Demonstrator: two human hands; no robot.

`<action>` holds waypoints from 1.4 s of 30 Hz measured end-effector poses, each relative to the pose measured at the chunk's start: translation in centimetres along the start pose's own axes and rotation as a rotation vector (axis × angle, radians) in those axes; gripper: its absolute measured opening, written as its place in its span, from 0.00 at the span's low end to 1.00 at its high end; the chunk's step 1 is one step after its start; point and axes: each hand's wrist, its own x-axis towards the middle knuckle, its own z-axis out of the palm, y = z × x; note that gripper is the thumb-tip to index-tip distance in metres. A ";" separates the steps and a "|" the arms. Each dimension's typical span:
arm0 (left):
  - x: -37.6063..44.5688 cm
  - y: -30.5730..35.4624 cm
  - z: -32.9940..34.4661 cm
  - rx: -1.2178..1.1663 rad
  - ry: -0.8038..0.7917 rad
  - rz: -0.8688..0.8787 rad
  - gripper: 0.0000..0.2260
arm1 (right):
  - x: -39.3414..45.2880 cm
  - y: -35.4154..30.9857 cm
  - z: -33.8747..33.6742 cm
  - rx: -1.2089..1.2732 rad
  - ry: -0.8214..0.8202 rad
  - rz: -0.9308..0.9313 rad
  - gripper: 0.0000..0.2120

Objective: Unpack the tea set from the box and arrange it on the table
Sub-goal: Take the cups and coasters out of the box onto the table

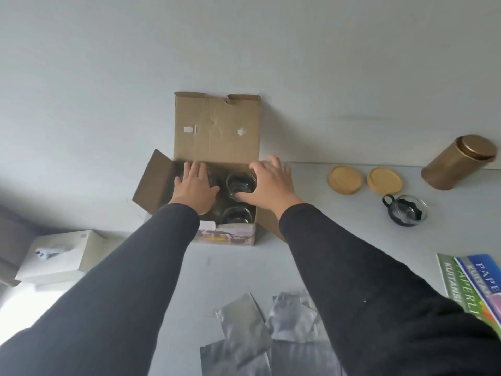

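Observation:
An open cardboard box (217, 131) stands on the white table against the wall, its lid flap upright. Glass cups sit inside it: one (241, 183) at the far right, another (237, 217) nearer me. My left hand (194, 189) lies flat, fingers apart, over the box's left half and hides what is under it. My right hand (268, 183) rests at the box's right rim, thumb touching the far glass cup, fingers spread. Out on the table to the right lie two round bamboo lids (344, 179) (384, 180) and a glass piece with a black handle (405, 210).
A gold tin canister (458, 165) lies tilted at the far right by the wall. Several silver foil pouches (271, 335) lie near me. Coloured paper booklets (477, 280) sit at the right edge. A white box (57, 256) stands left of the table.

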 end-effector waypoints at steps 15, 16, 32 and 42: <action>0.3 -1.3 1.4 -0.039 -0.046 0.061 0.28 | 2.6 -3.8 3.1 -0.139 -0.096 0.232 0.42; 0.3 -1.2 1.4 -0.052 -0.046 0.062 0.28 | 2.5 -3.8 3.1 -0.134 -0.079 0.225 0.42; -0.8 11.4 -0.2 -0.278 0.174 0.185 0.25 | -4.8 6.4 -3.2 0.424 0.575 0.356 0.37; -2.4 22.2 11.1 0.002 -0.238 0.231 0.33 | -10.5 19.5 1.0 0.452 0.349 0.506 0.40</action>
